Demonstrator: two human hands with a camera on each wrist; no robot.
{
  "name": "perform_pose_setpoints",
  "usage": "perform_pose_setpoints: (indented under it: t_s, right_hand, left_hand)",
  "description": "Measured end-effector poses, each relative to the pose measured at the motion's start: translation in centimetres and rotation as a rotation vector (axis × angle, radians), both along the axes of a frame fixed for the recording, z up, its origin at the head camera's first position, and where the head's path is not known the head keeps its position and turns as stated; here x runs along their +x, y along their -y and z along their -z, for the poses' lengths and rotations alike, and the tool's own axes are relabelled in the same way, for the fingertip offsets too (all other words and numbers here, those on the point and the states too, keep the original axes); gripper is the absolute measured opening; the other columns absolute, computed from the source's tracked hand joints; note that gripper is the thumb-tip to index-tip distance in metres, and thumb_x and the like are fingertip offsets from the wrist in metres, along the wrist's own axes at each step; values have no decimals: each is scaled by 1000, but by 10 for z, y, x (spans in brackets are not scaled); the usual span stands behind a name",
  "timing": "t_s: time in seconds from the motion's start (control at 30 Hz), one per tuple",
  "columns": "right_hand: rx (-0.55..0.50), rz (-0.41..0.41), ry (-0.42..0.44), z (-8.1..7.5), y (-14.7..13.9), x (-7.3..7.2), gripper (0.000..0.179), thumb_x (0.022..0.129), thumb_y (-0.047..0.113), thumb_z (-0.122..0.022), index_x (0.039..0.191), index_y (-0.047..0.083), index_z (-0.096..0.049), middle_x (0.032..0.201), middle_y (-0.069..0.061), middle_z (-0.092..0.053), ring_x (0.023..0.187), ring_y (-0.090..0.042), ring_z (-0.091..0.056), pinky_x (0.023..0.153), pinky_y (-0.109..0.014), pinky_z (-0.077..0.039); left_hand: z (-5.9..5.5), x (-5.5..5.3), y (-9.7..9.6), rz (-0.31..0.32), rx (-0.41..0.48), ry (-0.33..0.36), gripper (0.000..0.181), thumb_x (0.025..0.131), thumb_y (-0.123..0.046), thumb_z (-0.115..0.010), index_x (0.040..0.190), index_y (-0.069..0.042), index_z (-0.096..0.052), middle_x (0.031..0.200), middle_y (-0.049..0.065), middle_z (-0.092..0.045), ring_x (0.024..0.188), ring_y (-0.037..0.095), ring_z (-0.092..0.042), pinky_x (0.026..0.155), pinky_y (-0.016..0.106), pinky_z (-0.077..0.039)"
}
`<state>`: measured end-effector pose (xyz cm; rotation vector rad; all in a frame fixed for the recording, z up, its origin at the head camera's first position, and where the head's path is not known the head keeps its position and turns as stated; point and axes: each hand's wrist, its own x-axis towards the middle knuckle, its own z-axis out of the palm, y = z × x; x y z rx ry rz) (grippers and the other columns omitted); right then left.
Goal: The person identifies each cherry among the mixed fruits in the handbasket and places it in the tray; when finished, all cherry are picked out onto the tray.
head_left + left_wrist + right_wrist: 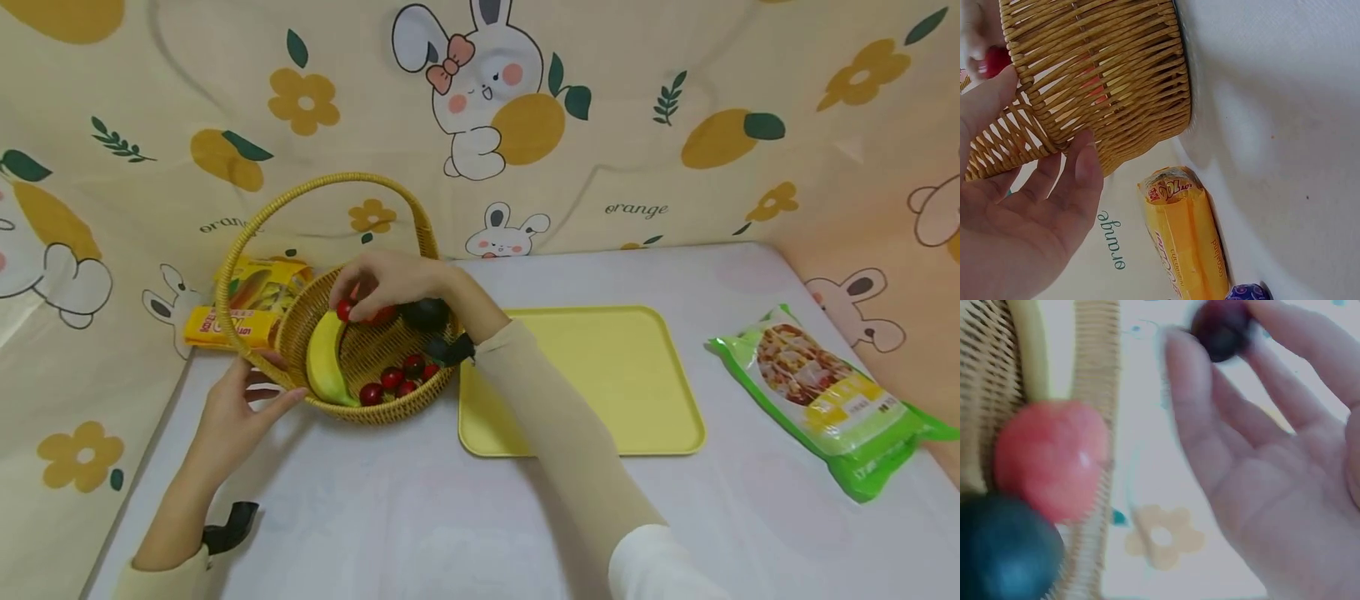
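A yellow wicker basket [405,408] with a tall handle stands on the left of the table. My left hand [236,408] grips its near left rim, thumb on top and fingers against the outer weave [1129,81]. Above the basket, my right hand [401,279] pinches a dark red cherry [1222,328] between thumb and fingertips. Inside the basket lie a banana [324,358] along the left, several cherries [392,378] at the near side, a red apple [1054,459] and a dark round fruit [1007,550]. The right hand partly covers the apple in the head view.
A yellow tray [652,392] lies right of the basket, under my right forearm. Farther right is a green and white food bag [825,392]. Yellow snack packs [232,327] stand behind the basket's left side. A patterned cloth [585,183] hangs along the back.
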<state>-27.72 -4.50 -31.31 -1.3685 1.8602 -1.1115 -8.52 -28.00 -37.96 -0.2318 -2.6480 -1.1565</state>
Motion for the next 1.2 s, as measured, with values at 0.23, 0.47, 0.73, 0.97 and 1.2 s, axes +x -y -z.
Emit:
perform_pose_setpoints:
  t_s: [0.23,0.47,0.73,0.97,1.2]
  right_hand:
    - [-304,328,-77,-1,-78,-3,23,90,6,-74,110,-1,-67,105,-9,-65,89,-24,-64,79,-33,-56]
    - [-195,626,-116,43,-138,-1,25,86,1,-76,109,-3,-68,106,-15,-66,84,-24,-64,75,-27,-55]
    - [4,579,-91,86,-154,3,28,82,-5,-75,109,-5,-68,100,-18,-68,77,-24,-66,71,-27,-55]
    - [72,585,-115,90,-152,10,25,82,-2,-77,105,-2,-68,90,-14,-64,66,-18,-60,61,-26,-52]
    - [142,607,-173,94,-150,14,29,81,2,-80,108,-1,-69,91,-12,-64,74,-20,-61,69,-29,-52]
  left_hand:
    - [0,-1,0,2,-2,1,47,85,-1,-78,121,4,-48,114,15,-57,96,-5,-53,78,7,-49]
    - [-1,0,-1,1,-6,8,47,86,-3,-78,121,4,-48,115,15,-57,96,-3,-54,79,7,-49]
    - [-1,1,0,-10,-6,16,49,86,-5,-79,123,3,-48,116,14,-57,96,-3,-54,78,7,-49]
    - [0,3,-1,-13,-6,19,49,86,-6,-79,124,3,-48,116,14,-57,96,-7,-52,78,7,-49]
    - [0,2,-1,-13,-8,21,50,86,-6,-79,124,3,-49,116,14,-57,96,-4,-53,78,7,-49]
